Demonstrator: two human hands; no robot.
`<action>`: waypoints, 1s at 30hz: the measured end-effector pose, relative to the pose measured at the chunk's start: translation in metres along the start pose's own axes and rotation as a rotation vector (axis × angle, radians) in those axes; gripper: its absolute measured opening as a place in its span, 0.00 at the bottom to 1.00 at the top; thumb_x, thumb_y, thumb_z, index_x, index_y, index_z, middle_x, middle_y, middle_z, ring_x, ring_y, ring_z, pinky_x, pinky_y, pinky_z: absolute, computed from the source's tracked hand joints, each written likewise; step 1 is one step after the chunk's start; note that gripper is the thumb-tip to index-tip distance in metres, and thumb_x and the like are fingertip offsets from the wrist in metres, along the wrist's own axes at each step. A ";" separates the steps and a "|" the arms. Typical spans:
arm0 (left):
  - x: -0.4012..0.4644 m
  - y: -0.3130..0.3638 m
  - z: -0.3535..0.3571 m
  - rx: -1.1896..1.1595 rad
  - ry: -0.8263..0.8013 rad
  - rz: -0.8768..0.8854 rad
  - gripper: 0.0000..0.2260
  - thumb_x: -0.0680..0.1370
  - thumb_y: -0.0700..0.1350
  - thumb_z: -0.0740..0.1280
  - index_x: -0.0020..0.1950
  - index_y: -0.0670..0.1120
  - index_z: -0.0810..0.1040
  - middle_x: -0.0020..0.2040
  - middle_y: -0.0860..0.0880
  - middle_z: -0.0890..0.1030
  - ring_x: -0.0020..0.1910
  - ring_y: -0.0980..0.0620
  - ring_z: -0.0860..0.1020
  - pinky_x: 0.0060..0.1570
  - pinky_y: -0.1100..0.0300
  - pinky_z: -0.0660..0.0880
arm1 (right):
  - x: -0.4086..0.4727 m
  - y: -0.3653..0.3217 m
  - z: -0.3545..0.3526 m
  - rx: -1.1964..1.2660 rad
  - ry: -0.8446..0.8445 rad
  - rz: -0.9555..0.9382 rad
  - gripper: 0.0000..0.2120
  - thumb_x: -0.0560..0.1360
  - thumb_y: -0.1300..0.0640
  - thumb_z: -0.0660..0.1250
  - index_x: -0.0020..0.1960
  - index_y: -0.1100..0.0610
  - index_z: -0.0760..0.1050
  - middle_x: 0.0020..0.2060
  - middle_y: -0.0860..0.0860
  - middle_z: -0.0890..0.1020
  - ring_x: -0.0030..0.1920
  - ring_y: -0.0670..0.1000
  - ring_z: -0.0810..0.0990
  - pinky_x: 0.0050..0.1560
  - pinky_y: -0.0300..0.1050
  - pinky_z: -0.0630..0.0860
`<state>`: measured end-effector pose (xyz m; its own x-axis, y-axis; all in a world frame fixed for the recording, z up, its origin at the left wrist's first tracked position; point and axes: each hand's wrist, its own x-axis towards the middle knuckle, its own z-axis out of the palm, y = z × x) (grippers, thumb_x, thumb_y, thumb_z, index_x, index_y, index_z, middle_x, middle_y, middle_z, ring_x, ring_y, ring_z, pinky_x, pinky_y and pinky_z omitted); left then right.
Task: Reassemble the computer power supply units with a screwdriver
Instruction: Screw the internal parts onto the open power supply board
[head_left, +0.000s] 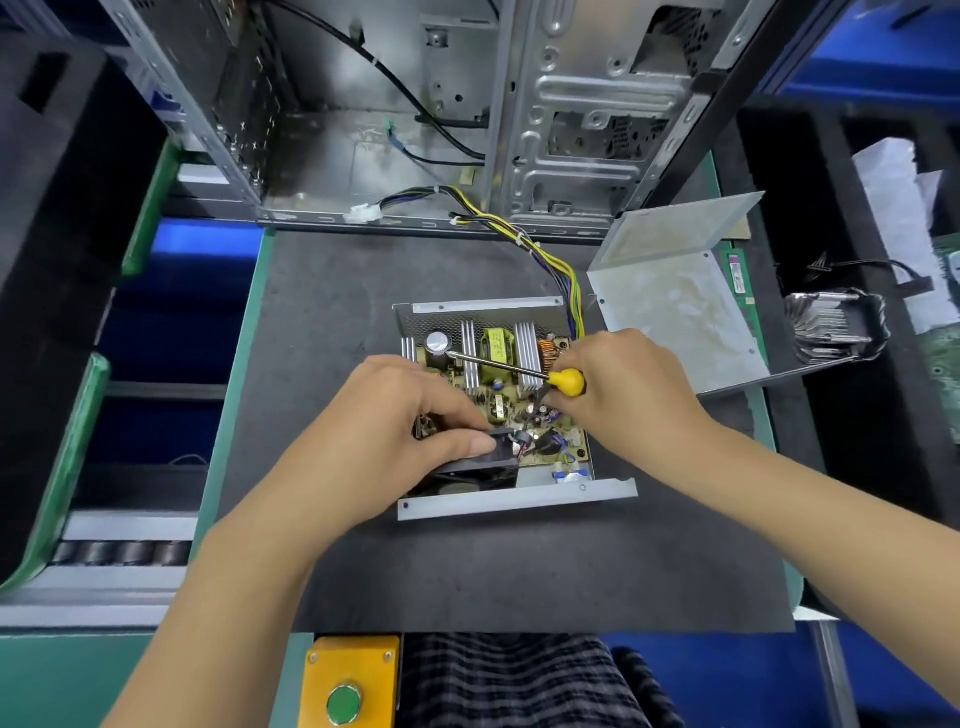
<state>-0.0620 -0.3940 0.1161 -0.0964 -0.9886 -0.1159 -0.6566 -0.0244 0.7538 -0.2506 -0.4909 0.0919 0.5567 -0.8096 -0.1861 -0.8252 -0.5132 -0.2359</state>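
Dark matting covers the bench, with an empty computer case at twelve o'clock; the open power supply lies at the centre, its bare circuit board facing up; the left hand curls round the black fan at the box's six o'clock edge, probably seating it; the right hand grips the yellow-handled screwdriver, shaft lying flat toward nine o'clock, seemingly parked while its fingertips work among the parts; the metal cover waits at two o'clock.
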 end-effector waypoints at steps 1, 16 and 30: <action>0.001 -0.001 0.000 -0.003 0.002 0.004 0.04 0.70 0.49 0.75 0.43 0.53 0.87 0.40 0.61 0.83 0.52 0.72 0.68 0.53 0.82 0.58 | -0.001 0.000 0.001 0.006 0.006 0.002 0.14 0.74 0.48 0.68 0.33 0.53 0.72 0.35 0.50 0.78 0.38 0.55 0.73 0.27 0.40 0.55; 0.001 -0.003 0.005 -0.022 -0.023 0.022 0.08 0.70 0.54 0.71 0.42 0.53 0.86 0.37 0.57 0.83 0.50 0.61 0.74 0.68 0.71 0.53 | -0.004 -0.002 0.011 0.007 0.054 0.114 0.09 0.73 0.50 0.69 0.37 0.53 0.79 0.36 0.51 0.79 0.39 0.56 0.74 0.31 0.42 0.60; -0.005 -0.009 0.013 -0.053 -0.006 0.039 0.04 0.71 0.52 0.74 0.43 0.54 0.86 0.37 0.58 0.83 0.48 0.62 0.75 0.69 0.66 0.55 | -0.003 0.001 0.004 -0.100 0.005 -0.119 0.02 0.70 0.59 0.69 0.39 0.54 0.80 0.36 0.48 0.77 0.41 0.57 0.77 0.32 0.42 0.57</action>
<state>-0.0657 -0.3872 0.1016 -0.1258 -0.9880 -0.0893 -0.6118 0.0064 0.7910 -0.2524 -0.4881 0.0885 0.6512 -0.7423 -0.1580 -0.7587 -0.6315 -0.1602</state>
